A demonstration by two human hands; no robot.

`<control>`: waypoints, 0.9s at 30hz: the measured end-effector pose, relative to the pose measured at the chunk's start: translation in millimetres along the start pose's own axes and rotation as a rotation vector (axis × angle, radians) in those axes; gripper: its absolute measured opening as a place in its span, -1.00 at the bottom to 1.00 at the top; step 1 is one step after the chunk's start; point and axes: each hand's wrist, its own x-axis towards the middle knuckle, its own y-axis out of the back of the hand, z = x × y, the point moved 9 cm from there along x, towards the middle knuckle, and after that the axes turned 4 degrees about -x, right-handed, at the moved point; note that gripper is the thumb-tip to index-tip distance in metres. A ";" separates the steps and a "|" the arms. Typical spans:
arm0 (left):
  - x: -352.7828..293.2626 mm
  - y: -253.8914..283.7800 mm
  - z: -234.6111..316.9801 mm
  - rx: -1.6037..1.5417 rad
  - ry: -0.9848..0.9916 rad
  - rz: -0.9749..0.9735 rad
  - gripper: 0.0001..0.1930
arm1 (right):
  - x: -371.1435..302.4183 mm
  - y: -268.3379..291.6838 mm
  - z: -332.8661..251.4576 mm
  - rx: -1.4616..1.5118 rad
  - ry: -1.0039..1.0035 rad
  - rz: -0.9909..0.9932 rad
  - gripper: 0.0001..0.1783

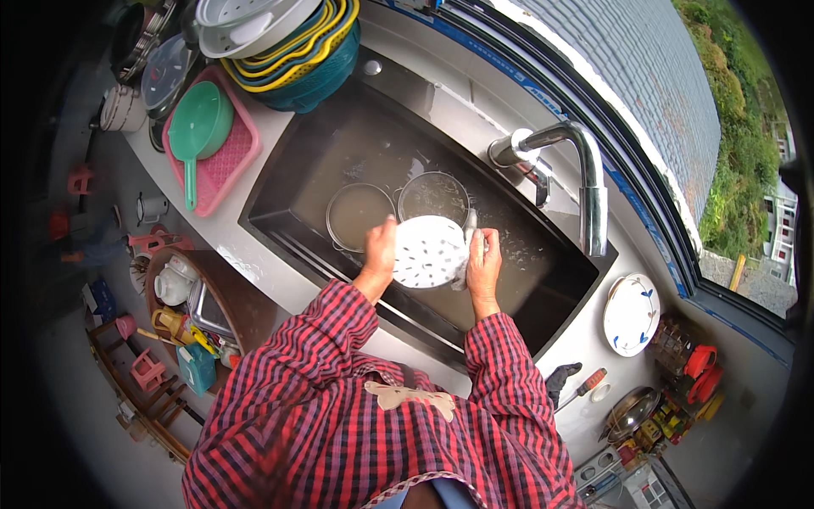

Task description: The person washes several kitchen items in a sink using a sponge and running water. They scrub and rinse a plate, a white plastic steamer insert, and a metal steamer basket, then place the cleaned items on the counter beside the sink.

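Over the near side of the dark sink, a white plate with small dark marks is held between both hands. My left hand is closed on its left rim. On the other side, my right hand grips a greyish-white cloth against the plate's right edge. Cloudy water fills the sink. Just beyond the plate, a round bowl sits in the water on the left, and a second round bowl lies to its right, partly covered by the plate.
A chrome faucet arches over the sink's right side. At the left are a green ladle-like scoop, a pink tray and stacked colanders. On the right counter stand stacked white plates, a dark glove and a red-handled tool.
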 end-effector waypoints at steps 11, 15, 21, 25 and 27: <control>20.4 40.9 -2.6 0.040 0.232 0.166 -0.41 | -72.6 -6.4 215.3 0.302 -0.707 0.063 -0.41; 7.0 14.4 -8.5 0.011 0.168 0.130 -0.49 | -65.5 -40.1 41.1 0.544 -0.226 0.002 -0.69; -15.7 -13.3 -13.6 -0.073 0.150 0.106 -0.56 | -30.6 -43.9 -100.4 -0.128 0.334 0.249 -0.76; -10.9 -9.8 3.4 0.106 0.055 0.118 -0.52 | -2.6 -24.0 -27.4 -0.456 0.192 0.295 -0.82; -11.0 -11.9 20.2 0.310 -0.024 0.040 -0.53 | 1.8 -4.1 35.1 -0.451 -0.040 0.177 -0.74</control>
